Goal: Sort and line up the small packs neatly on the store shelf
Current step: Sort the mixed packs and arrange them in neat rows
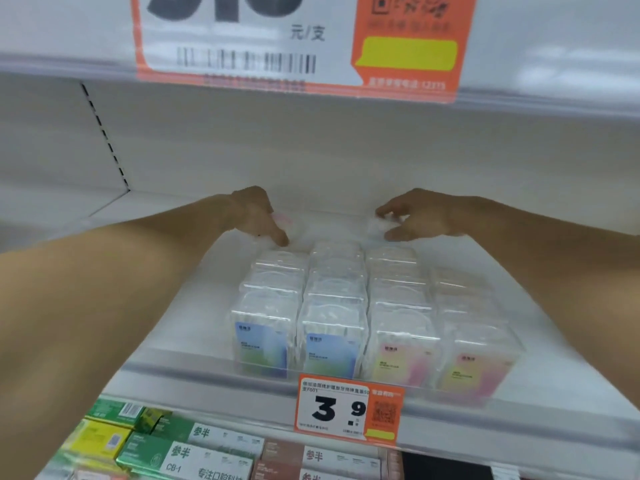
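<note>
Four rows of clear plastic packs (pixel 332 306) sit at the white shelf (pixel 194 271) front. My left hand (pixel 258 216) and right hand (pixel 420 216) each pinch a loose pack behind them; I should set these squarely into matching rows.

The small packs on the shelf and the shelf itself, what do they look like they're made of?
The small packs: apparently clear glossy plastic cases, judging by the glare streaks and the see-through tops, with printed blue or pink-yellow labels in front. The shelf: a smooth white matte board, probably painted metal, though the look leaves that open; a clear plastic strip along its front edge holds the price tag.
</note>
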The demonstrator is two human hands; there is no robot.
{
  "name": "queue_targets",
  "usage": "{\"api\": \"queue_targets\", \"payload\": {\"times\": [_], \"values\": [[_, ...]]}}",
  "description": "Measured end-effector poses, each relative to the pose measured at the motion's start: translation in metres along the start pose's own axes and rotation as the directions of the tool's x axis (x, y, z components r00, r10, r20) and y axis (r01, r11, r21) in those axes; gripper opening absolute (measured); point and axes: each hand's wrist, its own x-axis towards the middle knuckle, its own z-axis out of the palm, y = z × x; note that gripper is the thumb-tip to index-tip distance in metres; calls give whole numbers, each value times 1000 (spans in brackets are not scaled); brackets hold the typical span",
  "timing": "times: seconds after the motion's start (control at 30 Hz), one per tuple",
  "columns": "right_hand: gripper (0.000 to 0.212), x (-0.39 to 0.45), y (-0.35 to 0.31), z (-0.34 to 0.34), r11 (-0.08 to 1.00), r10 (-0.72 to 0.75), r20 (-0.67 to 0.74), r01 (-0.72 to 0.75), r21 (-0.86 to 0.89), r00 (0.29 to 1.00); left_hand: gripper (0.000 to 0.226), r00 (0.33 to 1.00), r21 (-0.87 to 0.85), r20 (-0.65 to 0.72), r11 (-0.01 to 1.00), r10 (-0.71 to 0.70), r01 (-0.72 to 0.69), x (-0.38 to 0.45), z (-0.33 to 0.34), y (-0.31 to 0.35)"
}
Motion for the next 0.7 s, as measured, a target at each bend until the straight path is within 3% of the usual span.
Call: {"api": "queue_targets", "payload": {"times": [0.07, 0.17, 0.23, 0.3, 0.43, 0.57, 0.7], "values": [[46, -14, 7, -11, 925, 29, 26, -36, 378, 999, 65, 998, -101, -64, 995, 3, -9, -10, -4, -5], [25, -36, 22, -23, 826, 41, -24, -21, 563, 999, 71, 997, -394, -73, 918, 16, -44, -30, -14, -13], [27, -53, 28, -26, 824, 63, -71, -12, 566, 995, 71, 996, -450, -76, 890, 48, -77, -42, -21, -15], [37, -68, 32, -29, 825, 89, -114, -10, 565, 989, 68, 983, -400, -180, 911, 31, -101, -49, -28, -16], [34, -86, 34, -33, 809, 115, -149, -6, 587, 982, 48, 964, -455, -263, 874, 49, -168, -59, -41, -13], [32, -95, 37, -32, 851, 85, -137, 0, 525, 987, 35, 970, -374, -147, 897, 192, -234, -67, -47, -4], [36, -102, 42, -28, 897, 65, -94, -17, 442, 993, 59, 973, -239, -5, 945, 230, -224, -73, -42, 12]]}}
